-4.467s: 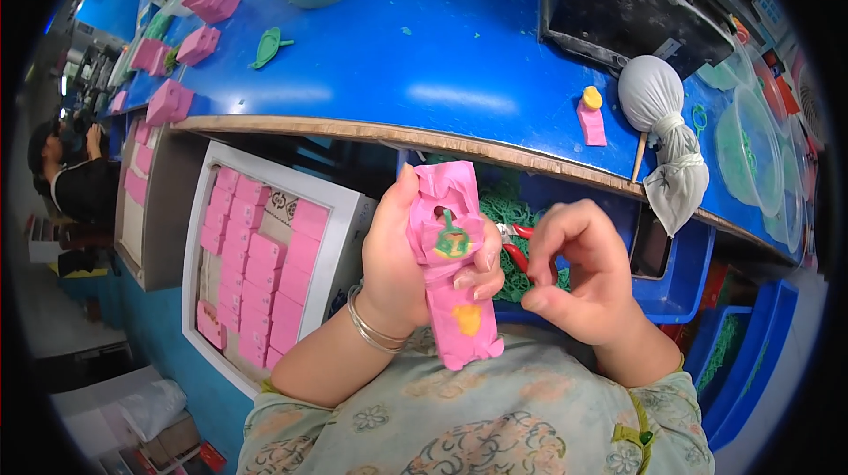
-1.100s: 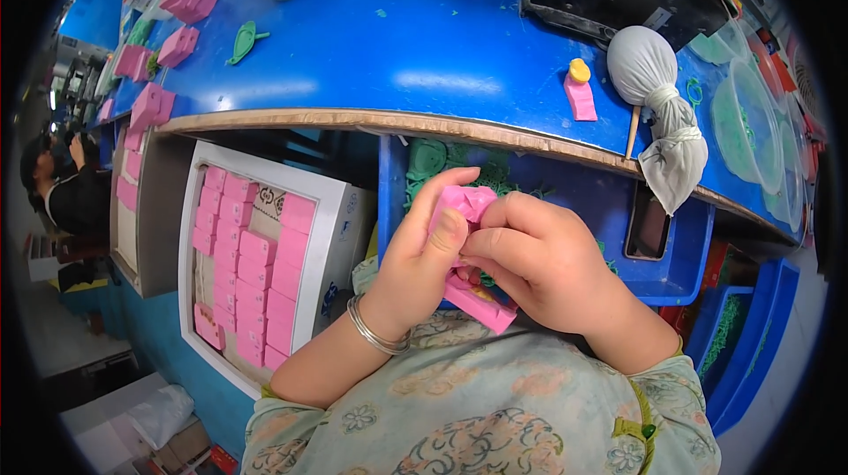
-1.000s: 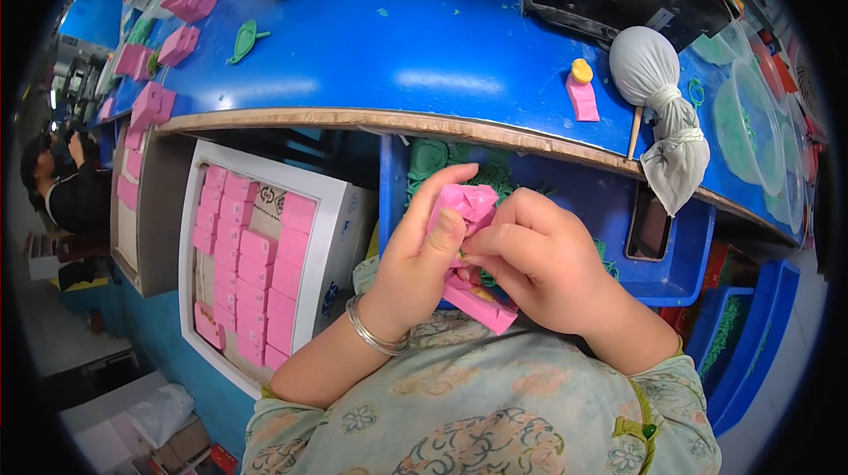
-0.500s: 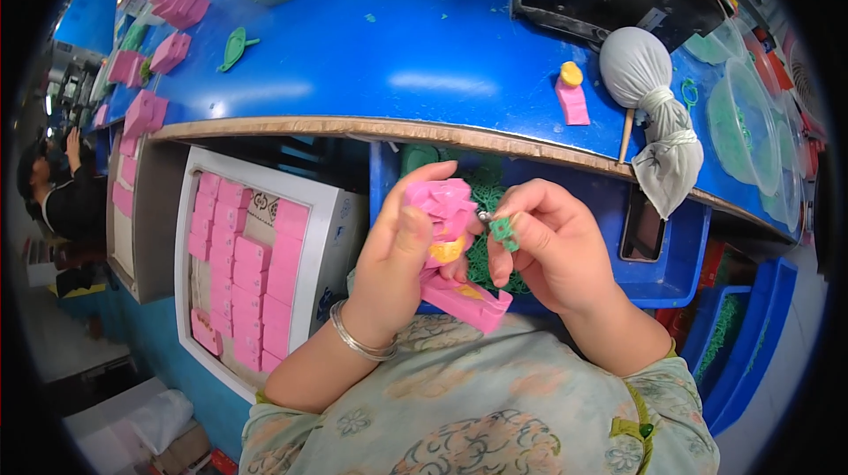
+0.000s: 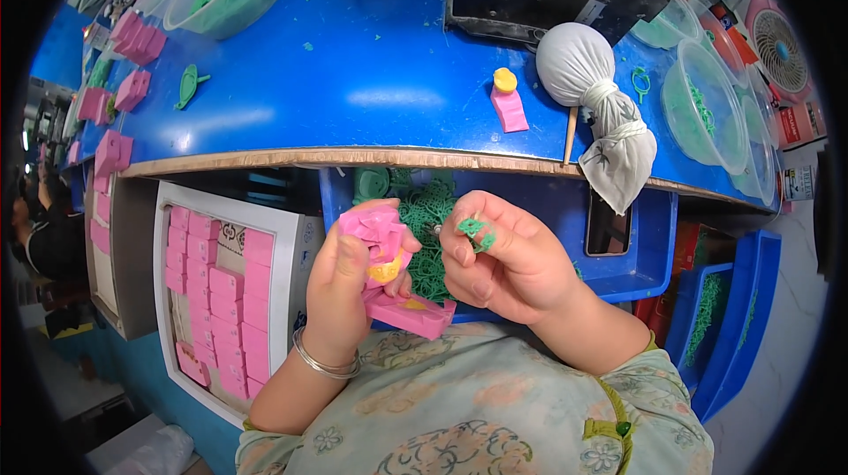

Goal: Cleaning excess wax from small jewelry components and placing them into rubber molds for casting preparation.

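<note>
My left hand [image 5: 337, 267] is closed around a pink, rubbery mould piece [image 5: 371, 229] whose upper part is bent and folded, with a yellow patch below the folds. Beneath it, against the same hand, lies a pink block-shaped part [image 5: 415, 314] that also shows some yellow. Just to the right, my right hand [image 5: 526, 267] pinches a small green lattice-like piece [image 5: 477, 233] between thumb and forefinger. A tiny shiny metal tip [image 5: 435, 229] shows beside those fingertips; what it belongs to is hidden. The two hands are a little apart, above tangled green pieces [image 5: 428, 267].
A blue tray [image 5: 649, 276] under the bench edge holds green pieces and a phone [image 5: 609, 226]. Pink blocks fill a white box [image 5: 291, 298] at left. On the blue bench [image 5: 353, 60] are a tied cloth bundle [image 5: 574, 60], a pink-and-yellow block [image 5: 509, 108] and a clear bowl [image 5: 707, 113].
The whole scene has shifted left in view. My right hand with the green piece has drawn slightly farther from the pink mould piece, which my left hand still holds.
</note>
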Motion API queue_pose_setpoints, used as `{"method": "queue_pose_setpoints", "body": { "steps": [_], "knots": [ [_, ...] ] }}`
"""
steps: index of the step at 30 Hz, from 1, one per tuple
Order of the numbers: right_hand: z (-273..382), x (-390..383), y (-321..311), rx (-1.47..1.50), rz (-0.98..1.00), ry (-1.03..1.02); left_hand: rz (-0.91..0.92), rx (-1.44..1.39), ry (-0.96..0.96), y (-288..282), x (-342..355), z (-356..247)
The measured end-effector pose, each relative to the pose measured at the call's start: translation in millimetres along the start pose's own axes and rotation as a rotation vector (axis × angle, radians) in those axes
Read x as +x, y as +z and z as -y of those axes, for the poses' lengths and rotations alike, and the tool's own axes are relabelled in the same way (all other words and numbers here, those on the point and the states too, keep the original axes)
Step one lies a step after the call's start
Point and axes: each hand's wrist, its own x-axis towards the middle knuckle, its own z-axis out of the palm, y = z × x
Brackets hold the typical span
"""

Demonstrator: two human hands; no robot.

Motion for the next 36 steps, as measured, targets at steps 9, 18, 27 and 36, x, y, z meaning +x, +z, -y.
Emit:
{"method": "queue_pose_setpoints", "body": {
  "steps": [9,18,27,36],
  "knots": [
    [-2,0,-2,-0.258,-0.025,-0.089,-0.002,0.010,-0.061,0,0,1],
    [0,0,3,-0.248,-0.040,-0.085,-0.001,0.009,-0.082,-1,3,3],
    [2,2,3,-0.143,-0.017,-0.016,-0.003,0.035,-0.096,-2,4,4],
    [2,2,-6,0.049,0.053,0.042,-0.003,0.049,-0.098,1,5,4]
  ]
}}
